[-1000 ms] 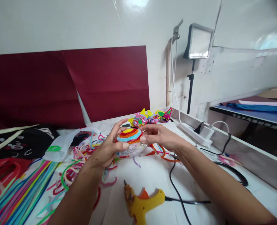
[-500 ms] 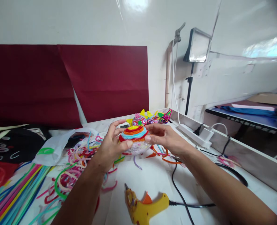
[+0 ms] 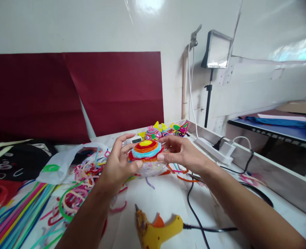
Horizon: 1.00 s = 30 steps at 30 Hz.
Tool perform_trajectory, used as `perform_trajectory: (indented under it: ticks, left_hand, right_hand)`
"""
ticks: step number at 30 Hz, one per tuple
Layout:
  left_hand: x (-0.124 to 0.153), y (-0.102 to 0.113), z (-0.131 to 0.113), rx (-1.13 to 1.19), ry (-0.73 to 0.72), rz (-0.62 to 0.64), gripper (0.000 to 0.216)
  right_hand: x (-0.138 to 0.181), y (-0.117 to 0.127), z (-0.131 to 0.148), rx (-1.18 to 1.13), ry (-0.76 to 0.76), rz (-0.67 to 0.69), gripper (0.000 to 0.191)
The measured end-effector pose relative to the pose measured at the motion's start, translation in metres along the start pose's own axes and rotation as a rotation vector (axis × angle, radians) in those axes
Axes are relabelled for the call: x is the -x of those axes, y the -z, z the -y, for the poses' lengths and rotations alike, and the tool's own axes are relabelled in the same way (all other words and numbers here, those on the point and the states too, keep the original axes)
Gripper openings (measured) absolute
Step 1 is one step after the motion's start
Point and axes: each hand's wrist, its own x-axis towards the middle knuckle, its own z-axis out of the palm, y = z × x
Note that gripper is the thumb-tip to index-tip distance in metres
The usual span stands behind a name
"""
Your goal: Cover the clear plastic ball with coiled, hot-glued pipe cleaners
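Note:
Between my two hands is a clear plastic ball, its upper part wound in rings of yellow, orange, light blue and red pipe cleaner. My left hand grips its left side, thumb at the front. On the right side my right hand holds it with the thumb pressed on the red ring and fingers behind. The ball is raised over the white tabletop. Nearer to me lies a yellow glue gun with an orange trigger, its nozzle pointing away.
Tangled pipe-cleaner pieces and a bundle of straight ones lie left. Behind the ball stand several colourful finished figures and a small digital timer. A power strip runs along the right ledge; black cable crosses the table.
My left hand has shifted slightly left and its fingers have spread a little on the ball. The view has moved slightly, and the timer behind shows more. Both hands still hold the ball.

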Motion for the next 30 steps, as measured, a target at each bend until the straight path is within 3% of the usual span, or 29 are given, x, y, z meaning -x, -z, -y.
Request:
perform_trajectory:
  ticks: [10,15,30]
  left_hand:
    - [0.003,-0.002,0.001,-0.001,-0.029,-0.004,0.08]
    - [-0.001,0.004,0.005,-0.02,-0.011,0.055,0.085]
    - [-0.001,0.004,0.009,-0.062,-0.023,0.069,0.06]
  right_hand:
    - [0.0,0.0,0.0,-0.01,-0.019,0.033,0.068]
    - [0.001,-0.002,0.001,0.008,-0.028,-0.002,0.067]
    - [-0.005,0.0,-0.006,0.032,-0.017,0.004,0.06]
